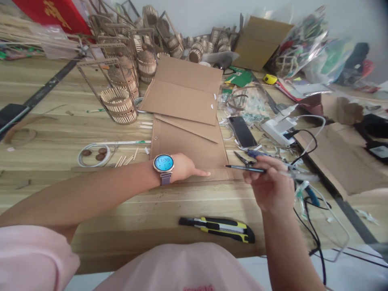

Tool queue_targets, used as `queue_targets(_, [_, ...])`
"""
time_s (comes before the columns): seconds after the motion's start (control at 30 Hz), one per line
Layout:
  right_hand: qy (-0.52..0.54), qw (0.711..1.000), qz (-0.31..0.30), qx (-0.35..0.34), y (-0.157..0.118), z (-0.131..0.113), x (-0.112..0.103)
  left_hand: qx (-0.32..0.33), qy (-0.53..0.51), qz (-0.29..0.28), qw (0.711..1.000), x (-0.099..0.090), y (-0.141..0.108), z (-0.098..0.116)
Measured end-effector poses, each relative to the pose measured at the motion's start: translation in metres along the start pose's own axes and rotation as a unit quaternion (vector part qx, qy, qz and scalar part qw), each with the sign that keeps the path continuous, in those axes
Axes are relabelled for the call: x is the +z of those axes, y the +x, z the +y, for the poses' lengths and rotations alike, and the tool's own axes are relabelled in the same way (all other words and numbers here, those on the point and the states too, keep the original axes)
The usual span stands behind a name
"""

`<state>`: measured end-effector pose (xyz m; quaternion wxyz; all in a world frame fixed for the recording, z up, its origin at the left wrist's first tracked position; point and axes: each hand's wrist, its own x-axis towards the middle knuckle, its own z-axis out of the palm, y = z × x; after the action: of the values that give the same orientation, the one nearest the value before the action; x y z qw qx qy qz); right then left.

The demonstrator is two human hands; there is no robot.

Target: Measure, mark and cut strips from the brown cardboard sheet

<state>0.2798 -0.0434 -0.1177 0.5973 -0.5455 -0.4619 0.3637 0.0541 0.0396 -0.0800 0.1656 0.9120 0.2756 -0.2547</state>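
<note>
Flat brown cardboard sheet (197, 151) lies under the unclenched left hand (183, 166), index finger extended; the right hand (271, 182) grasps a slim dark pen (245, 168), tip toward that finger.

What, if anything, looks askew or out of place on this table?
The upper cardboard sheet sits crooked over the lower cardboard sheet, their edges out of line. Behind, several slatted buckets lie tipped in a heap, unlike the upright buckets at left.

Brown cardboard (190, 151) lies flat — dark-tipped pen (247, 168) near its right edge.
</note>
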Motion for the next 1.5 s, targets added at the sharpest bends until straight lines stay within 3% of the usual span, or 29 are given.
queue_targets(0.13, [-0.061, 0.991, -0.102, 0.056, -0.03, 0.018, 0.0, 0.0, -0.013, -0.013, 1.0, -0.002, 0.0, 0.0])
queue_targets(0.23, [-0.148, 0.975, -0.146, 0.072, -0.042, 0.025, 0.015, 0.0, 0.025, -0.034, 0.999, -0.006, -0.002, 0.003])
queue_targets(0.47, [-0.212, 0.966, -0.147, -0.021, -0.054, 0.032, 0.058, 0.01, 0.001, -0.008, 1.0, 0.002, 0.003, -0.001])
queue_targets(0.63, [-0.211, 0.964, -0.155, -0.038, -0.058, 0.033, 0.063, 0.031, 0.035, 0.01, 0.999, 0.004, 0.003, -0.003])
queue_targets(0.87, [-0.217, 0.962, -0.161, -0.034, -0.059, 0.035, 0.064, 0.025, -0.006, 0.028, 0.999, 0.009, 0.007, -0.006])
queue_targets(0.97, [-0.235, 0.96, -0.149, -0.041, -0.055, 0.035, 0.053, 0.028, 0.011, 0.024, 0.999, 0.009, 0.007, -0.006])
queue_targets(1.1, [-0.294, 0.95, -0.099, -0.038, -0.045, 0.035, 0.018, 0.023, 0.06, -0.012, 0.998, 0.005, 0.004, -0.003])
queue_targets(1.33, [-0.402, 0.912, 0.085, -0.022, -0.036, 0.028, -0.051, 0.036, 0.065, -0.014, 0.997, 0.007, 0.005, -0.005])
queue_targets(1.43, [-0.37, 0.917, 0.146, -0.022, -0.038, 0.024, -0.056, 0.039, 0.064, -0.012, 0.997, 0.009, 0.007, -0.006])
queue_targets(1.5, [-0.353, 0.924, 0.142, -0.034, -0.041, 0.02, -0.048, 0.035, 0.053, -0.004, 0.998, 0.009, 0.008, -0.006])
